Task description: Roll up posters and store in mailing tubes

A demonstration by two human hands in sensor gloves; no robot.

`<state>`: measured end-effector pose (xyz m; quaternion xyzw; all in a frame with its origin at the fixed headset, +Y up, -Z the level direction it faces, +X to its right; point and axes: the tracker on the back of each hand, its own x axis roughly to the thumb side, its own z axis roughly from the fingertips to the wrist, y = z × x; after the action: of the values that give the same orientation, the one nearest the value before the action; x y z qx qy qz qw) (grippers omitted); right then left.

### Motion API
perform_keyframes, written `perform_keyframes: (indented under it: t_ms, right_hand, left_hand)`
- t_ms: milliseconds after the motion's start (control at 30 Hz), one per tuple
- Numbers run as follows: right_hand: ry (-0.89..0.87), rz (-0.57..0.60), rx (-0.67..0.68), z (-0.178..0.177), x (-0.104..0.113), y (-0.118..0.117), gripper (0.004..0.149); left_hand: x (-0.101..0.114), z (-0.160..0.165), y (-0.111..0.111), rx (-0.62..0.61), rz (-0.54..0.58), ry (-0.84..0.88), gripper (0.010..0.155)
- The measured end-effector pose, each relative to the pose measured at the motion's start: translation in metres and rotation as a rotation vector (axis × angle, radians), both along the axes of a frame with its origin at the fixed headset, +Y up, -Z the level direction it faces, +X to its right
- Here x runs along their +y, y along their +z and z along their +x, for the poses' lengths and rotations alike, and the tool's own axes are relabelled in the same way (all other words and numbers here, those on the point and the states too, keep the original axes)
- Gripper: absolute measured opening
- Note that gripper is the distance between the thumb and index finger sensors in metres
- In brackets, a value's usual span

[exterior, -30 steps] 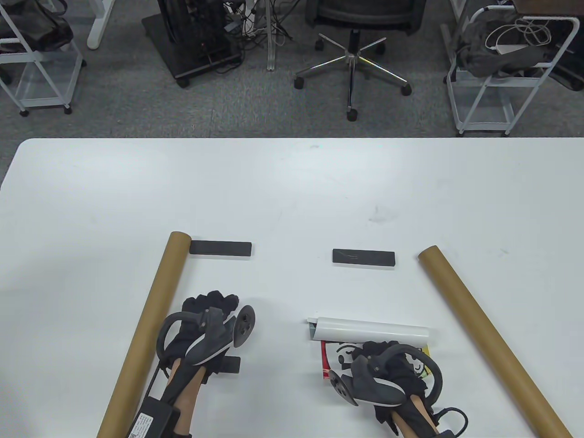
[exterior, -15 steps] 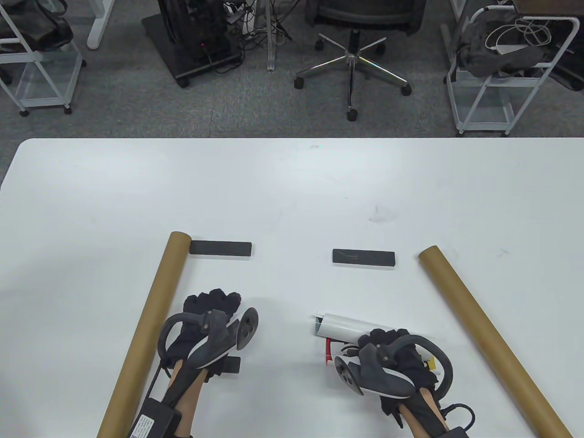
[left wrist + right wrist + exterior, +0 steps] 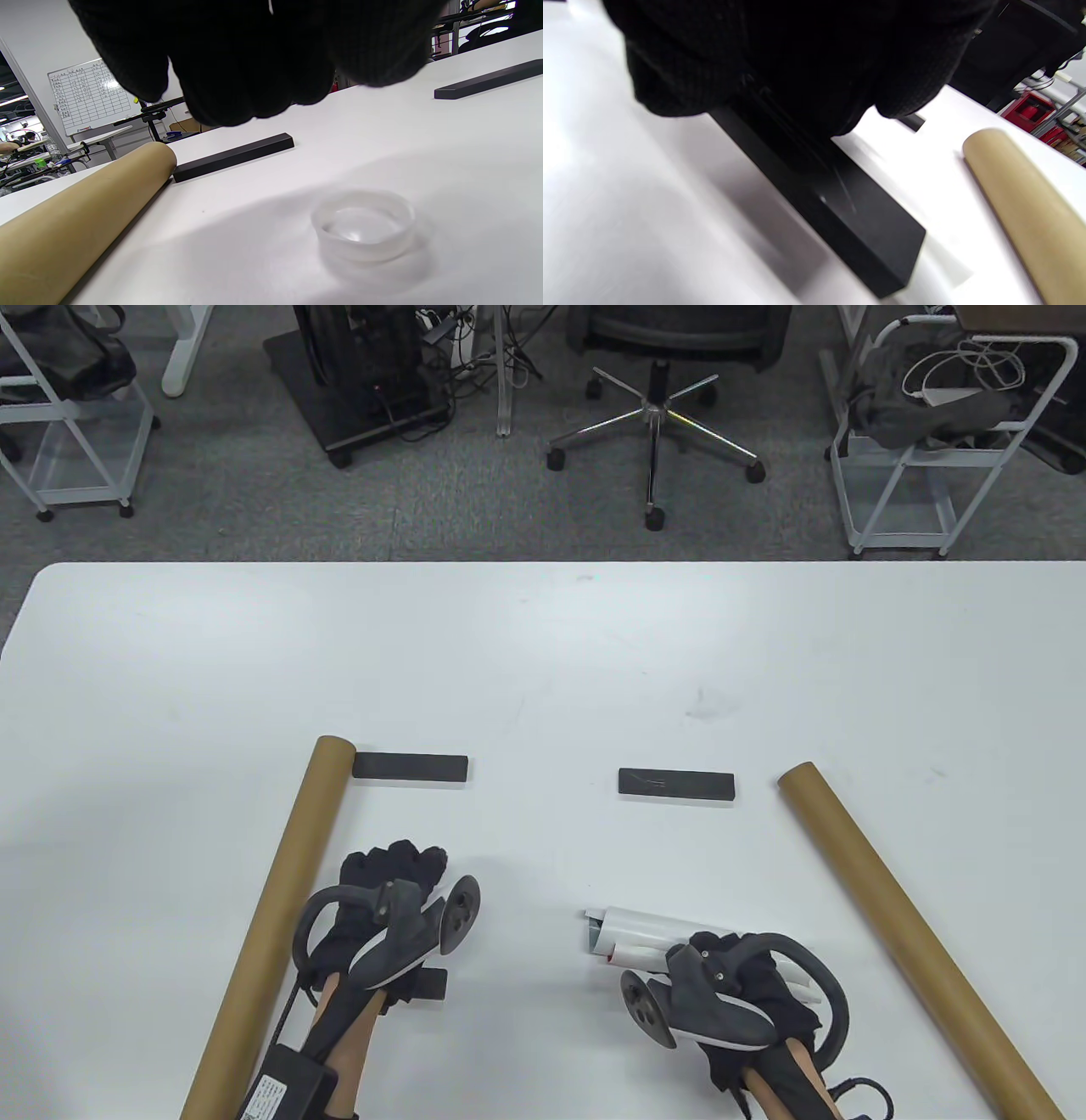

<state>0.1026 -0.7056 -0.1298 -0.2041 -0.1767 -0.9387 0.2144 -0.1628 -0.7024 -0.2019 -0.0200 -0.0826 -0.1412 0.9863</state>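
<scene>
Poster (image 3: pixel 632 935) count is one, sitting rolled up near the front edge with the right hand (image 3: pixel 747 984) curling over its right end. Left hand (image 3: pixel 373 899) is resting loosely curled, holding nothing, a clear plastic cap (image 3: pixel 364 226) lying under it. Two brown mailing tubes are lying angled, the left tube (image 3: pixel 276 912) and right tube (image 3: pixel 908 925), well apart. Three black bars are showing: one (image 3: pixel 411 768) touching the left tube's far end, one (image 3: pixel 676 784) mid-table, one (image 3: pixel 428 984) by the left wrist. White table (image 3: pixel 543 661) is staying wide open further back. Office chair (image 3: pixel 657 398) and carts are sitting on grey carpet.
</scene>
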Motion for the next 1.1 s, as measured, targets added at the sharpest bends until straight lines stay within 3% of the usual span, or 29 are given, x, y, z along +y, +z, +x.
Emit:
perform_keyframes:
  t_ms: [167,467,600,833,1100]
  right_hand:
    - [0.072,-0.024,0.019,-0.010,-0.024,0.000,0.063]
    - [0.094,-0.006,0.003,-0.019,-0.049,-0.006,0.065]
    - [0.134,-0.011,-0.036,-0.018,-0.041,-0.006,0.065]
    - [-0.014,0.105,-0.183,0.016,-0.014,-0.021,0.062]
    - [-0.088,0.182,-0.269,0.048,-0.019,-0.033,0.066]
  left_hand:
    - [0.001,0.000,0.001,-0.002,0.006,-0.001,0.057]
    - [0.000,-0.001,0.001,-0.003,0.007,0.004,0.057]
    - [0.001,-0.001,0.001,-0.003,0.005,0.004,0.057]
    - [0.001,0.002,0.003,-0.019,0.011,0.003,0.057]
    - [0.001,0.003,0.004,-0.025,0.011,-0.002,0.057]
